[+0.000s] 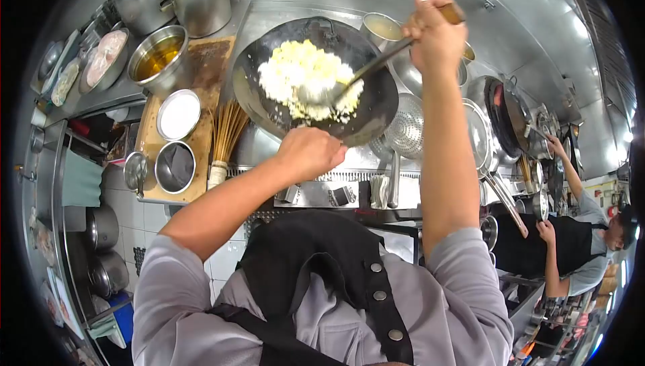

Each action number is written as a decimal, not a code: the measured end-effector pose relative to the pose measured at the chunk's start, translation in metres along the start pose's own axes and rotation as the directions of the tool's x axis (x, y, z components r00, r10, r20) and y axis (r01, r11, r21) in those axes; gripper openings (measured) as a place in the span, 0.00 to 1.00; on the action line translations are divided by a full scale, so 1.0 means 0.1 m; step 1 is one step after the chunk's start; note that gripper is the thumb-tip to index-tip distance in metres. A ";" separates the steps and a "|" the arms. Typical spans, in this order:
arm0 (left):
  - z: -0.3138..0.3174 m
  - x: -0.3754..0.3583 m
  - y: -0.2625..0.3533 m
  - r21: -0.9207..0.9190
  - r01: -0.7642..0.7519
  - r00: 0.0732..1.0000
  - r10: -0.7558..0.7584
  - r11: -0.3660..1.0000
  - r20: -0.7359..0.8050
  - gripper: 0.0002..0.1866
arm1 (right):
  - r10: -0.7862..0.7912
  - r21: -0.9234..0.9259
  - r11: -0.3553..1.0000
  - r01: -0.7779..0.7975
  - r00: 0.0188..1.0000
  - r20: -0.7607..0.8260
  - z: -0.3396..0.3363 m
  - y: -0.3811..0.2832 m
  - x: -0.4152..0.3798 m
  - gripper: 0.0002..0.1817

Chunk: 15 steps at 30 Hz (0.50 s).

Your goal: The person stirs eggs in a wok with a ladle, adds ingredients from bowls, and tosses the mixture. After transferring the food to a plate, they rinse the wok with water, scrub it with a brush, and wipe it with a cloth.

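Observation:
A large dark wok [376,90] sits on the range in front of me, with a pale heap of what looks like rice mixed with yellow egg [302,74] in it. My left hand [312,154] is closed at the wok's near edge, gripping it there. Raised at the upper right, my right hand [435,33] wraps round the wooden handle of a wok ladle [376,65]. The ladle's shaft slants down to the left, and its bowl rests in the food.
Left of the wok, a wooden board [151,121] holds a bowl of white powder [179,115], a steel pot [175,164] and a pot of oil [160,57]. A bamboo brush [226,139] lies beside it. A perforated strainer [406,124] is at right. Another person [571,232] works far right.

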<state>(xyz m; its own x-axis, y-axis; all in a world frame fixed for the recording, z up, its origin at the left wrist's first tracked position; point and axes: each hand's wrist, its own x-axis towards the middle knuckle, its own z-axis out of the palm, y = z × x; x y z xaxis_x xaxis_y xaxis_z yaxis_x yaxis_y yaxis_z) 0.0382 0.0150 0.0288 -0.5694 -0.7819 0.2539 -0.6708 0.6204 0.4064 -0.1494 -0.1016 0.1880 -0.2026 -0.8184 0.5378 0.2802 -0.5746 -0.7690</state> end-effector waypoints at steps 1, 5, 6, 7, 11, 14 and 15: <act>0.02 0.07 -0.10 0.006 0.001 1.000 -0.001 1.000 0.009 0.21 | 0.071 0.038 0.997 -0.075 0.994 0.088 0.06 -0.20 -0.05 0.07; 0.57 0.08 -0.36 0.085 0.020 0.963 0.004 0.996 -0.269 0.19 | -0.151 -0.121 0.982 0.143 0.987 -0.061 0.11 0.38 -0.16 0.08; 0.64 -0.08 -0.29 0.101 0.022 0.978 -0.001 0.995 -0.210 0.19 | -0.153 -0.101 0.984 0.145 0.985 -0.074 0.08 0.49 -0.10 0.08; 0.70 -0.27 -0.18 0.111 0.033 0.988 -0.016 0.993 -0.153 0.19 | -0.173 -0.111 0.980 0.164 0.982 -0.076 0.05 0.33 0.00 0.08; 0.29 -0.54 0.06 0.060 -0.042 0.994 0.048 0.997 -0.103 0.20 | -0.190 0.283 0.947 0.154 0.976 0.104 0.13 -0.56 0.20 0.11; 0.16 -0.05 -0.17 0.087 0.041 0.992 -0.030 0.995 -0.123 0.20 | -0.143 -0.023 0.989 0.147 0.984 0.110 0.28 -0.40 -0.09 0.10; 0.39 0.04 -0.33 0.072 0.051 0.976 -0.035 0.996 -0.213 0.20 | -0.104 -0.235 0.967 0.097 0.994 -0.016 0.40 -0.09 -0.28 0.10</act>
<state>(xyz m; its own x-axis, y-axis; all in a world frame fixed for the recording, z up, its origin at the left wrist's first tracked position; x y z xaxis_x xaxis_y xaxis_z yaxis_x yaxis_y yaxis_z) 0.0393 -0.0058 -0.0179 -0.4311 -0.7981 0.4210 -0.7315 0.5823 0.3547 -0.1088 -0.0740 0.1932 -0.2458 -0.7542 0.6089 0.0305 -0.6338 -0.7729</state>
